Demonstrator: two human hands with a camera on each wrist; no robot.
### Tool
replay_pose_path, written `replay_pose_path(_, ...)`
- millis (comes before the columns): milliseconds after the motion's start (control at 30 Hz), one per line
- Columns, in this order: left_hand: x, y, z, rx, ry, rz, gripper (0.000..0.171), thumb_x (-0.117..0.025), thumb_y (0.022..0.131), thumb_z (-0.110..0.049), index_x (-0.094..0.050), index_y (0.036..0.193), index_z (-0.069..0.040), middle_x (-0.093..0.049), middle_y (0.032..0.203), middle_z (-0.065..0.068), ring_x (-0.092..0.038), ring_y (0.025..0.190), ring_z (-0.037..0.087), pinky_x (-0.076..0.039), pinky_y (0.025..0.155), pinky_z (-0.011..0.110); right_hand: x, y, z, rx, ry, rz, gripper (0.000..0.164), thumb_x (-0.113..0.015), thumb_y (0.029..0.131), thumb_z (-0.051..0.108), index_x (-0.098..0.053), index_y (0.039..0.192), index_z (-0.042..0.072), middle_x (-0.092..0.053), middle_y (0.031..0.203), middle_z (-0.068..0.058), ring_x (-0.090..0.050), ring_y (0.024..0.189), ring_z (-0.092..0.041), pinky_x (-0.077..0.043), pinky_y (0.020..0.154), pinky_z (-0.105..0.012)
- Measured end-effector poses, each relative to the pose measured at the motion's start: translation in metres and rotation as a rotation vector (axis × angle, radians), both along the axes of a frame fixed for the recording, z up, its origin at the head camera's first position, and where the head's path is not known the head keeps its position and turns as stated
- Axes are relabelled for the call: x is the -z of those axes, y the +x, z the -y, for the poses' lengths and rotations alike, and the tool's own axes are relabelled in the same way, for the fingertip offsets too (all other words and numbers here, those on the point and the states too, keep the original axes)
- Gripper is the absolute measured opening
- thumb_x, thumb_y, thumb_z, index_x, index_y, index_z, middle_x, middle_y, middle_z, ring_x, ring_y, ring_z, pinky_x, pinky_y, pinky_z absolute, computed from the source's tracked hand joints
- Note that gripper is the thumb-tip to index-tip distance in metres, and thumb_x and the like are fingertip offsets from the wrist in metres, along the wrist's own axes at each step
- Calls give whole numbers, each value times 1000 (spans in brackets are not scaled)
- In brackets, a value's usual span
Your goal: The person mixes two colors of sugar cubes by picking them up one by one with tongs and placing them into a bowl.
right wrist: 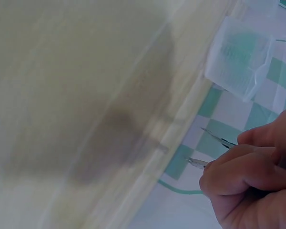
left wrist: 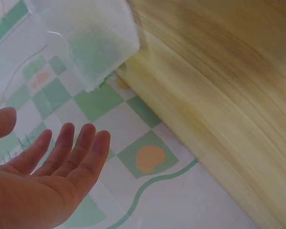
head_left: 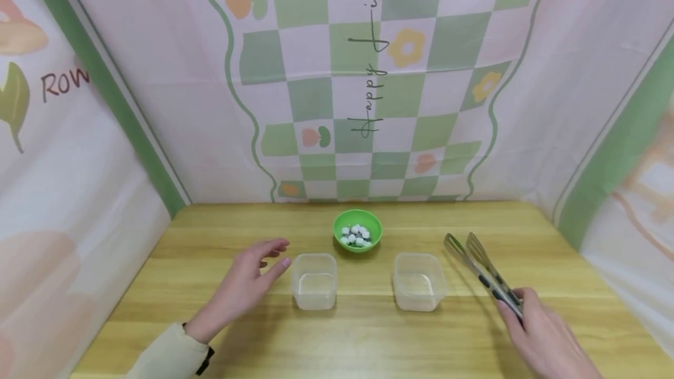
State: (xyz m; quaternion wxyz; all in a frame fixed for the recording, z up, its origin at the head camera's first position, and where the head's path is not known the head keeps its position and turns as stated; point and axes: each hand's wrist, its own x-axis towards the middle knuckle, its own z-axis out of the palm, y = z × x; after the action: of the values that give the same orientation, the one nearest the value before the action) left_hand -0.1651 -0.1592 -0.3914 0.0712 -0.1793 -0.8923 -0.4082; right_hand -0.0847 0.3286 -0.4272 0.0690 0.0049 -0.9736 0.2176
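My right hand [head_left: 544, 332] grips a pair of metal tongs [head_left: 487, 274] near the handle end. Their two arms stand apart, tips raised toward the back of the table. Beside the left clear plastic container [head_left: 315, 282] is my left hand [head_left: 247, 279], holding nothing, its fingers relaxed and spread from the thumb. In the left wrist view that hand [left wrist: 57, 176] shows a loosely bent palm. A second clear container [head_left: 419, 282] stands left of the tongs. Behind and between the containers sits a green bowl [head_left: 358, 215] with several small white pieces [head_left: 356, 235] in it.
The wooden table [head_left: 363, 344] meets a patterned cloth backdrop [head_left: 353, 98] at its back edge. Similar cloth hangs at the left [head_left: 52, 221] and right [head_left: 621, 209] sides.
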Motion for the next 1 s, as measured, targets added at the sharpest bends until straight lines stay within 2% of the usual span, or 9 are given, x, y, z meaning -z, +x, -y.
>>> replay_pose_path(133,2,2,-1,4,6,15,42,-70,103,-21,-64,141,-5,-69,132,13,-65,118,30,-57,99,55,4,-1,-3,16,7,43,42,-50,112,23,-45,129,-16,-50,75,-5,-48,62,-20,-39,49,-35)
replay_pose_path(400,3,3,-2,8,27,15,45,-70,103,-24,-62,143,-5,-69,132,13,-65,118,31,-56,100,58,9,-2,-10,34,13,64,45,-49,112,25,-43,129,-16,-55,78,-7,-53,66,-25,-42,50,-39)
replay_pose_path(633,4,1,-1,13,31,3,49,-71,102,-23,-59,146,-5,-70,128,12,-66,116,31,-57,97,57,7,-1,-8,59,-22,139,55,-44,113,31,-35,136,-18,-51,76,-7,-48,61,-21,-40,46,-36)
replay_pose_path(767,4,1,-1,12,30,3,51,-73,101,-21,-58,147,-5,-71,127,12,-67,116,32,-58,96,57,5,0,-7,70,-5,166,53,-47,112,32,-38,131,-17,-48,75,-6,-48,60,-21,-40,46,-36)
replay_pose_path(1000,5,2,-1,13,33,17,50,-72,101,-22,-59,147,-5,-70,129,14,-67,116,33,-57,97,58,6,-1,-11,61,45,205,49,-60,106,37,-53,113,-11,-56,87,-11,-54,70,-23,-47,51,-37)
